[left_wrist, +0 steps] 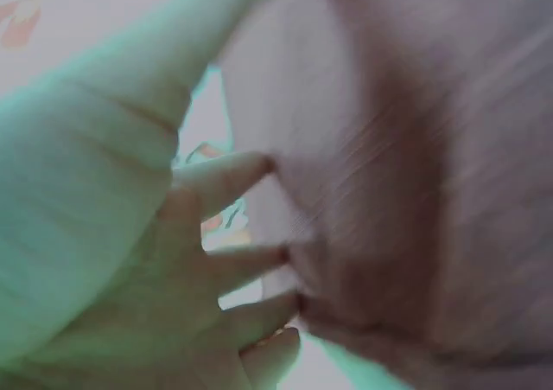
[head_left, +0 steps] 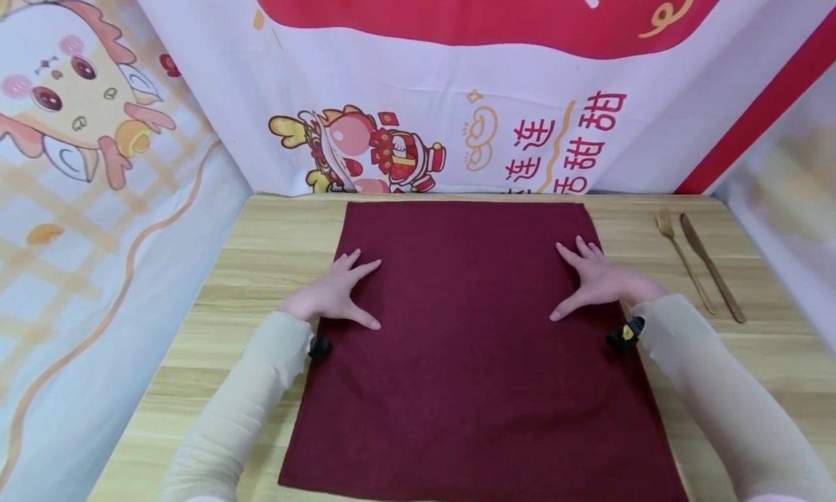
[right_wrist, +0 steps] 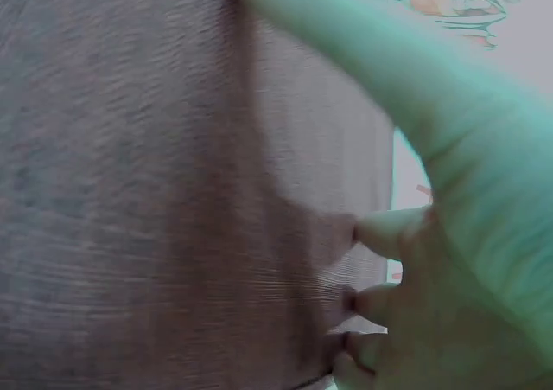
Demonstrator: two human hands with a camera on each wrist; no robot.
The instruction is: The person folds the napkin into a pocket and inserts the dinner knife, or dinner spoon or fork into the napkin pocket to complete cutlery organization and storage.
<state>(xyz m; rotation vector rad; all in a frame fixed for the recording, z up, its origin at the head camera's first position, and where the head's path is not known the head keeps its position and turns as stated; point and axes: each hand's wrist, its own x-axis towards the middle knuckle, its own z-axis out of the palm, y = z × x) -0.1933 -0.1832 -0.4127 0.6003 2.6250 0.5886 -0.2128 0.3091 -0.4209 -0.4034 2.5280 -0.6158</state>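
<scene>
A dark red cloth (head_left: 466, 328) lies spread on the wooden table, its surface mostly flat with slight ripples toward the near side. Over its left edge the left hand (head_left: 339, 288) rests with fingers and thumb spread, fingertips on the fabric. The right hand (head_left: 594, 277) lies likewise across the right edge, thumb and fingers apart. In the left wrist view the fingertips of the left hand (left_wrist: 207, 278) touch the cloth (left_wrist: 380, 191). The right wrist view shows the right hand (right_wrist: 441, 260) with its fingertips against the cloth (right_wrist: 155, 191).
A gold fork (head_left: 686, 262) and a gold knife (head_left: 712, 268) lie side by side on the table (head_left: 777, 357), right of the cloth. Printed fabric (head_left: 405, 74) hangs behind the table's far edge, and more printed fabric (head_left: 130, 219) covers the left side.
</scene>
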